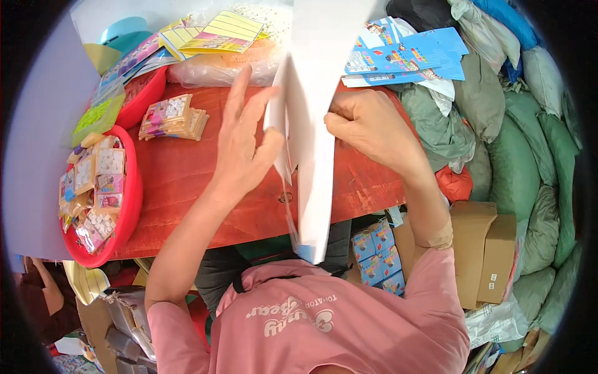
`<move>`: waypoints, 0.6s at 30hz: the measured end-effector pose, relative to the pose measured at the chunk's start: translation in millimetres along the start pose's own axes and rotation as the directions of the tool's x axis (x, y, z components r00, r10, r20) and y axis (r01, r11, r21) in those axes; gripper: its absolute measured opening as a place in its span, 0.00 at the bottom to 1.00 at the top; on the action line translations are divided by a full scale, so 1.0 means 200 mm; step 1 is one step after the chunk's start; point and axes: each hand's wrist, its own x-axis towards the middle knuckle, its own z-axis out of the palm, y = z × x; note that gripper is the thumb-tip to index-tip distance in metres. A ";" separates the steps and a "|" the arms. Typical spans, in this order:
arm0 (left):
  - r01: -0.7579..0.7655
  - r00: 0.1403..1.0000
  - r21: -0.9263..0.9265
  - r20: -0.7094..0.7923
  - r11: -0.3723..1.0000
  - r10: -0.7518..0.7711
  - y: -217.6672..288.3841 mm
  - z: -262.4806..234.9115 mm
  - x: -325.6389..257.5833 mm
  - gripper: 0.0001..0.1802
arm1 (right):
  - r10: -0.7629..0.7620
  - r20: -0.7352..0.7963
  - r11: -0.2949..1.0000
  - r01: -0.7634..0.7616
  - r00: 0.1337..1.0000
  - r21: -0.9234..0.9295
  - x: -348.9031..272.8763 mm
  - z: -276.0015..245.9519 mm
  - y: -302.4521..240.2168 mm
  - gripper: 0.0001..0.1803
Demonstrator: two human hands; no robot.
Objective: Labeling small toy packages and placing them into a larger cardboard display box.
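A tall white cardboard blank (314, 124), partly folded, stands on edge between my hands, with a bit of blue at its near bottom corner. My right hand (374, 128) has its fingers curled in a pinch at the blank's right edge. On the other side my left hand (243, 140) is open, fingers stretched apart, with the fingertips by a narrow flap of the blank; whether they touch it I cannot tell. Left of that hand, a small stack of flat packets (173, 118) lies on the red table (187, 168).
A red basin (134, 199) full of small packets stands at the table's left. Behind are another red basin (149, 96), yellow printed cards (221, 34) and a clear plastic bag (224, 68). Blue printed cards (405, 59) lie at back right, beside piled green sacks (517, 156). Small blue boxes (377, 255) and a brown carton (476, 249) sit lower right.
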 end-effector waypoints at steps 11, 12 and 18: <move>-0.640 0.723 0.478 0.639 0.601 0.263 -0.02 -0.38 0.25 0.24 | 0.169 -0.290 0.961 -0.223 0.942 -0.164 0.12 -0.26 0.58 0.17; -0.633 0.734 0.512 0.635 0.580 0.240 -0.02 -0.38 0.25 0.29 | 0.116 -0.317 0.946 -0.201 0.941 -0.252 0.13 -0.25 0.60 0.19; -0.640 0.739 0.655 0.667 0.402 0.091 0.10 -0.05 0.06 0.42 | 0.044 -0.336 0.931 -0.161 0.941 -0.328 0.28 -0.14 0.53 0.17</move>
